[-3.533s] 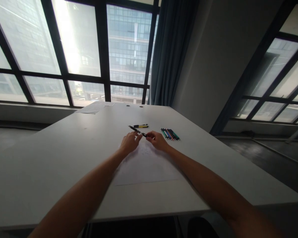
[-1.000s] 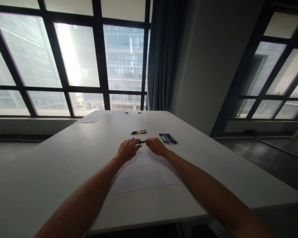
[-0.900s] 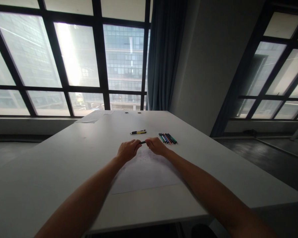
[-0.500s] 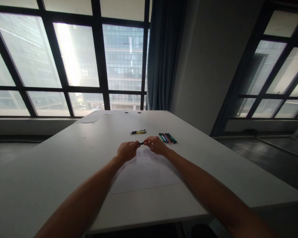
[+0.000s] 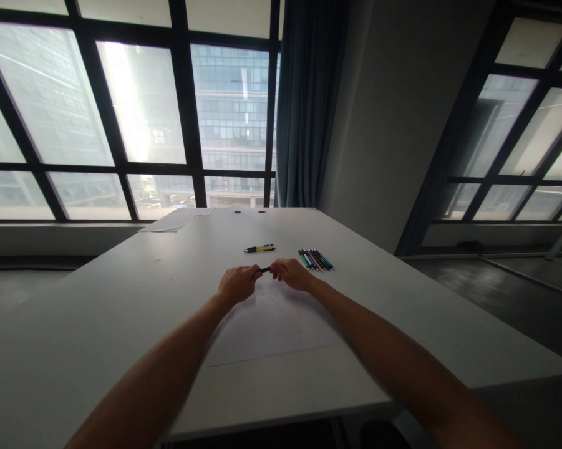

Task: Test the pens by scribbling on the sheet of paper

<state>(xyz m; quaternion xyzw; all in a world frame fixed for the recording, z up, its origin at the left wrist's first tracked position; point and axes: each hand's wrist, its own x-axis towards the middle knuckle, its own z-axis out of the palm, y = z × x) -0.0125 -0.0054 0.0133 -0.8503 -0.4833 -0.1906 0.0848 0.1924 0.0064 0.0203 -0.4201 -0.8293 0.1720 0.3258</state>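
Note:
Both of my hands meet over the far end of a white sheet of paper (image 5: 274, 324) on the white table (image 5: 121, 293). My left hand (image 5: 237, 284) is curled shut around one end of a black pen (image 5: 265, 269). My right hand (image 5: 292, 275) pinches the pen's other end with closed fingers. Only a short dark stretch of the pen shows between the two hands. Faint marks show on the paper just below my right hand.
A yellow and black pen (image 5: 260, 249) lies beyond my hands. A row of several coloured pens (image 5: 315, 259) lies to the right of them. Loose papers (image 5: 175, 219) rest at the table's far edge below the windows. A dark curtain (image 5: 309, 106) hangs behind.
3.5 s ago a longer black pen stretched out past my left hand. My hands have since drawn together, hiding most of it. Over the last second they have barely moved.

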